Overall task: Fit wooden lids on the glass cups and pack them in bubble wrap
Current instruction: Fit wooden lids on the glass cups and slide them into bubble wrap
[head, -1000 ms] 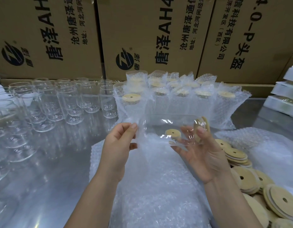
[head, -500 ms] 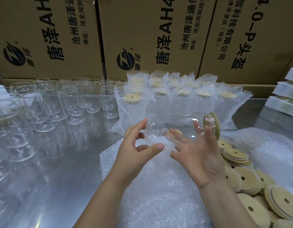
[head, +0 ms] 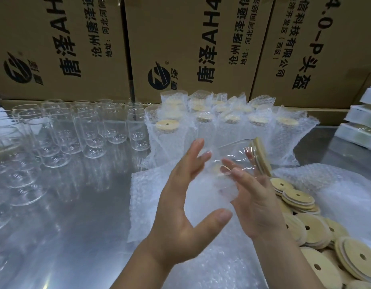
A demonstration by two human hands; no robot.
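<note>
Lying sideways, lidded cup [head: 238, 155] fills gap between spread hands.

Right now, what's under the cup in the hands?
Under the lidded glass cup lies a pile of bubble wrap on the steel table. The left hand and right hand hide the wrap directly below it.

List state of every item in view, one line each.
Held glass cup: lidded, on its side, between both hands.
Its wooden lid: fitted, facing right.
Left hand: open, fingers spread.
Right hand: open, by the cup.
Bare glass cups: upright, unlidded.
Wrapped cups: lidded, bagged, upright.
Loose wooden lids: piled.
Bubble wrap bags: flat stack.
</note>
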